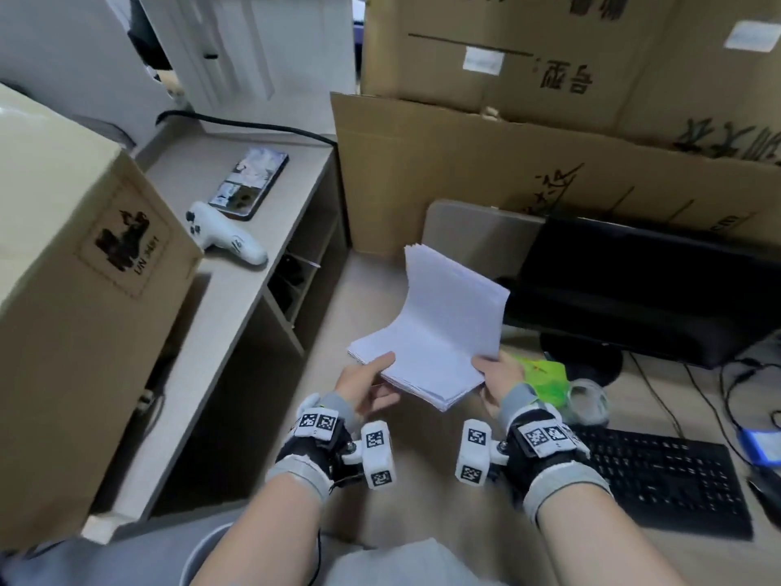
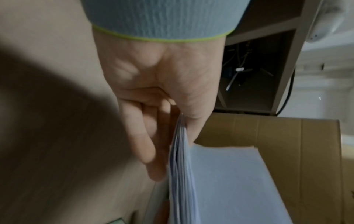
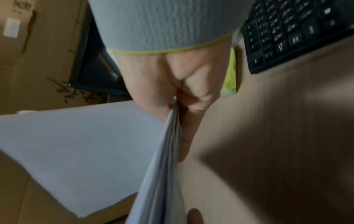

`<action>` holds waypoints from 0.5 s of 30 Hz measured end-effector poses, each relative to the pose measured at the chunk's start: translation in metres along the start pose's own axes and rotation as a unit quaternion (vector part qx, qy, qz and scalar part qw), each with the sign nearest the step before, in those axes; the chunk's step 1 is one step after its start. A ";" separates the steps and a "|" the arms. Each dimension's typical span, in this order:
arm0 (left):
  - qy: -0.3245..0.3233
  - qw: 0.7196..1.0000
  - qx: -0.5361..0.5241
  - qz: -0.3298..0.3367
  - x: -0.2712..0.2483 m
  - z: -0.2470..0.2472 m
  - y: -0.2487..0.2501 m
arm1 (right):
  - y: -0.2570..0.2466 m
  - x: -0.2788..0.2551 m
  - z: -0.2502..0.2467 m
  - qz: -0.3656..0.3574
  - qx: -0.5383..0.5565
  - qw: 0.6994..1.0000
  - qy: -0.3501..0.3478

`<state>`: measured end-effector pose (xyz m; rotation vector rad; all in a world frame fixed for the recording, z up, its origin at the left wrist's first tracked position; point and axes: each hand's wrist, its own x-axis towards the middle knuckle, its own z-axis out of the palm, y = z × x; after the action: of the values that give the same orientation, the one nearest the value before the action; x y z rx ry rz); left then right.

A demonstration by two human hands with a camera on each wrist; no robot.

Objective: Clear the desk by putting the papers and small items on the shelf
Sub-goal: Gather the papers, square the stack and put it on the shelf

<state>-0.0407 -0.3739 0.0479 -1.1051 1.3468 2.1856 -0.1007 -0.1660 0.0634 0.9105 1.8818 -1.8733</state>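
A stack of white papers is held above the desk, its far half curling upward. My left hand pinches the stack's near left edge, thumb on top and fingers beneath. My right hand pinches the near right edge the same way. In the left wrist view the left hand clamps the paper stack edge-on. In the right wrist view the right hand grips the paper stack between thumb and fingers. The shelf unit stands to the left, with open compartments below its top.
On the shelf top lie a white controller, a phone and a cardboard box. Large cardboard boxes stand behind. A black monitor, a keyboard, a green packet and cables occupy the right of the desk.
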 end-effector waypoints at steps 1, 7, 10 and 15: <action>-0.006 1.000 -0.001 0.005 0.000 -0.001 0.003 | 0.001 -0.002 0.009 0.003 0.001 1.000 -0.006; 0.038 0.999 -0.036 0.005 0.025 -0.039 0.006 | -0.003 0.012 0.061 0.017 -0.028 0.998 -0.055; 0.064 0.996 -0.057 0.006 0.033 -0.053 0.009 | -0.006 0.025 0.079 0.071 -0.070 0.986 -0.134; 0.102 0.989 -0.102 0.014 0.046 -0.071 0.016 | 0.001 0.054 0.114 0.103 -0.104 0.972 -0.183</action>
<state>-0.0499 -0.4478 0.0049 -1.4285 1.2439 2.3244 -0.1633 -0.2668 0.0191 0.6151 1.6513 -1.5601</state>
